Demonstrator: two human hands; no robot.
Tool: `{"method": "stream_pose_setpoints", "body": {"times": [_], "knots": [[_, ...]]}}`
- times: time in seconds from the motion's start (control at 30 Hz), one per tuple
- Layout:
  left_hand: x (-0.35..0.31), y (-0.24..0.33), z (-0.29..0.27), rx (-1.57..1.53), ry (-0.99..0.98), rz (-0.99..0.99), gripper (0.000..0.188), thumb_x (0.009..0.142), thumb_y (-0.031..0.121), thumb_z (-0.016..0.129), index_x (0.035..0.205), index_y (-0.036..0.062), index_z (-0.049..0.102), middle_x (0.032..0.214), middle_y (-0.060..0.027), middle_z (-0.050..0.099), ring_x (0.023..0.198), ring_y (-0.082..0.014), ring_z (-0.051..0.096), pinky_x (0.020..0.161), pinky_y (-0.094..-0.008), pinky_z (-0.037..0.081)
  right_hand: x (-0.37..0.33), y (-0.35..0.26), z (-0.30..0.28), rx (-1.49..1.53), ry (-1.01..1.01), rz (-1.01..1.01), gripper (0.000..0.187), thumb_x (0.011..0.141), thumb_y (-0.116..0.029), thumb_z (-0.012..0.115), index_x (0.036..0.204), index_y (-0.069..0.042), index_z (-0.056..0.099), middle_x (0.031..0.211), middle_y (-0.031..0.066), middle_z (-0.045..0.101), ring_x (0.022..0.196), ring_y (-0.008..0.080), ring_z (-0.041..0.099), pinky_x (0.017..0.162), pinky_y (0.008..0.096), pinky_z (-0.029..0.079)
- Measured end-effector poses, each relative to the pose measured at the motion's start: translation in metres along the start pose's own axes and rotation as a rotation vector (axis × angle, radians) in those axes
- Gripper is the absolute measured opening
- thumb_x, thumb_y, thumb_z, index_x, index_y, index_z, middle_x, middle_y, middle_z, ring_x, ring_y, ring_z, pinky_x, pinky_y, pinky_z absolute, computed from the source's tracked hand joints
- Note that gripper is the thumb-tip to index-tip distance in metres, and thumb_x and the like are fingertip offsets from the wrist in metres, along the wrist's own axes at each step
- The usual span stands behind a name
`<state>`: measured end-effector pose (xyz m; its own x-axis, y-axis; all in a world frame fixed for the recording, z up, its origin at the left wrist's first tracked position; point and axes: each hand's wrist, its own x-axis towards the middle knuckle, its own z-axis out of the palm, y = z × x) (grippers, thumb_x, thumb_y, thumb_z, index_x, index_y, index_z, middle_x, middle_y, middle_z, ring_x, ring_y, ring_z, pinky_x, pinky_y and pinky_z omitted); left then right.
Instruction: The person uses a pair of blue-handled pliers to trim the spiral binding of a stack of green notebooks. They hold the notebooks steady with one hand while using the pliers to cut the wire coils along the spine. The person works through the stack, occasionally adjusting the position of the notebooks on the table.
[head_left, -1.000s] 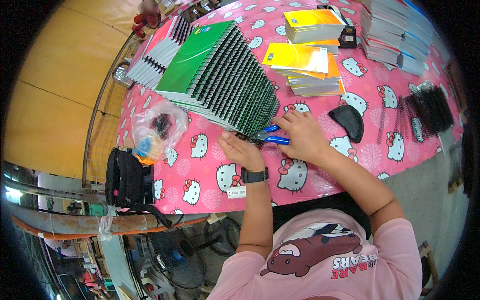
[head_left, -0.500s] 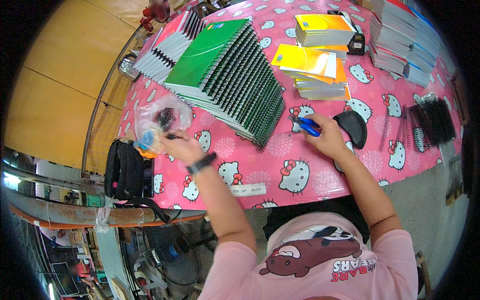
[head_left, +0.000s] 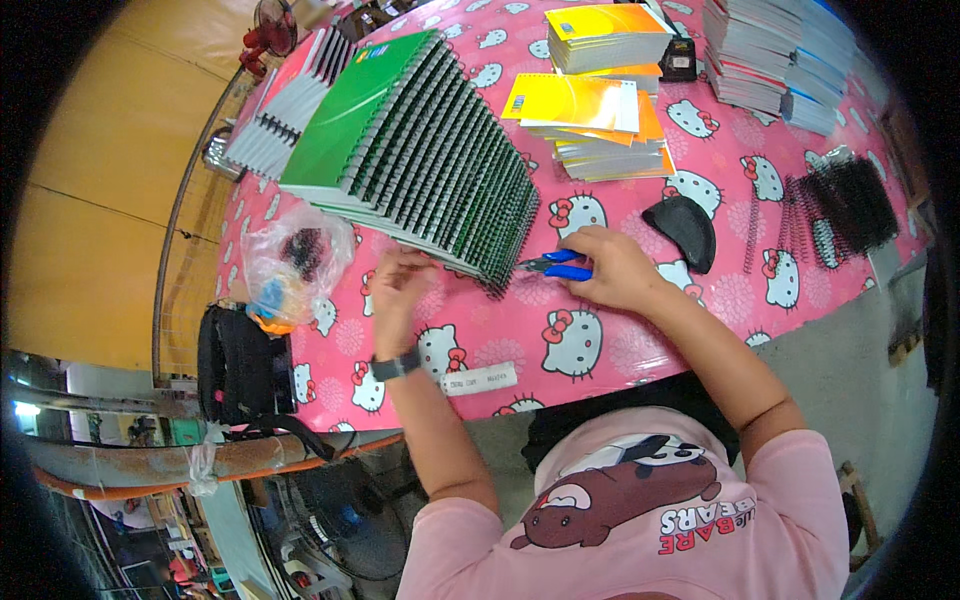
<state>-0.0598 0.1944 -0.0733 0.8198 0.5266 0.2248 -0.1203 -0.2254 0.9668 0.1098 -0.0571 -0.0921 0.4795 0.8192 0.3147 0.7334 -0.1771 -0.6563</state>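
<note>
My right hand (head_left: 615,270) grips small blue-handled pliers (head_left: 568,271), their dark jaws pointing left at the lower right corner of a tall stack of green spiral notebooks (head_left: 440,170). Black coil bindings line the stack's right face. At the near edge of that stack is my left hand (head_left: 398,290), slightly blurred, with its fingers loosely apart and nothing visible in them. Whether its fingertips touch the notebooks I cannot tell. To its left lies a clear plastic bag (head_left: 325,245) with small black bits, beside a blue and orange roll-like item (head_left: 270,300).
Yellow-covered booklets (head_left: 600,120) are piled beyond my right hand, near a black half-round case (head_left: 682,232). Loose black coils (head_left: 850,210) lie at the right. Taller book stacks (head_left: 770,60) stand at far right. A black bag (head_left: 235,365) sits by the table's left edge.
My left hand has moved right, from the plastic bag to the green stack's near edge. My right hand has brought the pliers left, closer to the stack's corner. The whole view has shifted slightly.
</note>
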Motion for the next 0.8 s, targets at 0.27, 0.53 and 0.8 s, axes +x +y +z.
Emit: {"method": "stream_pose_setpoints", "body": {"times": [0.27,0.53,0.8], "knots": [[-0.043,-0.002,0.072,-0.197,0.133,0.129,0.041,0.064,-0.007,0.073,0.098,0.0036,0.052,0.098,-0.0046,0.050,0.089,-0.0132,0.052,0.074,-0.0254,0.045,0.013,-0.025,0.009,-0.159,-0.002,-0.024,0.042,0.062,-0.023,0.069,0.101,-0.009,0.058,0.091,0.0101,0.057,0.094,0.0278,0.055,0.081,0.0419,0.043],[-0.043,-0.007,0.086,-0.179,0.284,0.104,0.025,0.073,-0.009,0.067,0.093,-0.0004,0.055,0.092,-0.0049,0.053,0.079,-0.0112,0.055,0.069,-0.0223,0.047,0.012,-0.030,0.009,-0.223,0.046,-0.011,0.046,0.062,-0.023,0.071,0.102,-0.009,0.057,0.094,0.0090,0.056,0.097,0.0263,0.053,0.083,0.0438,0.040],[-0.045,-0.003,0.088,-0.064,0.344,0.149,0.022,0.074,-0.011,0.065,0.092,-0.0029,0.055,0.095,-0.0077,0.055,0.082,-0.0134,0.057,0.071,-0.0237,0.050,0.017,-0.035,0.009,-0.141,-0.143,0.121,0.040,0.061,-0.019,0.070,0.097,-0.006,0.059,0.093,0.0124,0.061,0.085,0.0297,0.058,0.073,0.0396,0.046]]}}
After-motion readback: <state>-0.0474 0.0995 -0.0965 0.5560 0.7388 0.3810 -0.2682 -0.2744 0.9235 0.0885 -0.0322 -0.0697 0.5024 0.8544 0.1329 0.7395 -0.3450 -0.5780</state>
